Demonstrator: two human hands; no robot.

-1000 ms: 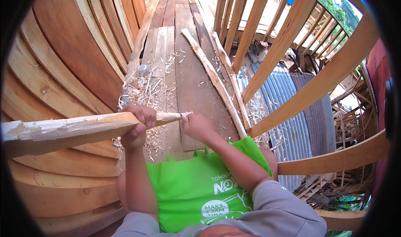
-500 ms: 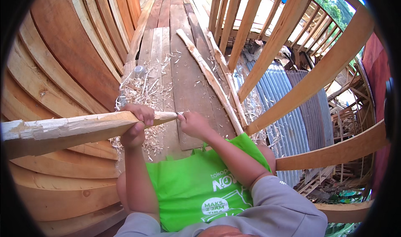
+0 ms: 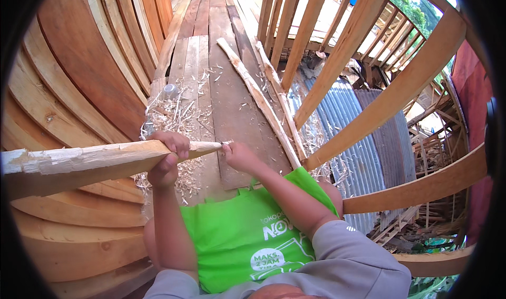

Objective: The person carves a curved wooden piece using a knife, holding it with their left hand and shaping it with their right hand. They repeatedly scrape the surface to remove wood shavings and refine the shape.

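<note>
A long pale wooden pole (image 3: 87, 164) reaches in from the left edge, rough-hewn along its upper face and tapering to a thin smooth end. My left hand (image 3: 167, 154) is closed around it just behind the taper. Right beside the thin tip is my right hand (image 3: 240, 157), its fingers closed. A small dark bit shows between those fingers and the tip; what it belongs to is hidden in the fist. Over my lap lies a green bag (image 3: 232, 236) with white print, below both hands.
Curled wood shavings (image 3: 171, 114) litter the plank floor (image 3: 232, 114), with a clear cup (image 3: 169, 92) among them. Two peeled poles (image 3: 258, 99) lie to the right, along slanting railing posts (image 3: 342, 62). Corrugated metal sheets (image 3: 350, 141) lie beyond the railing. A board wall (image 3: 79, 77) rises on the left.
The whole view has shifted a little. Both hands keep almost the same place on and beside the pole, with no clear change of grip.
</note>
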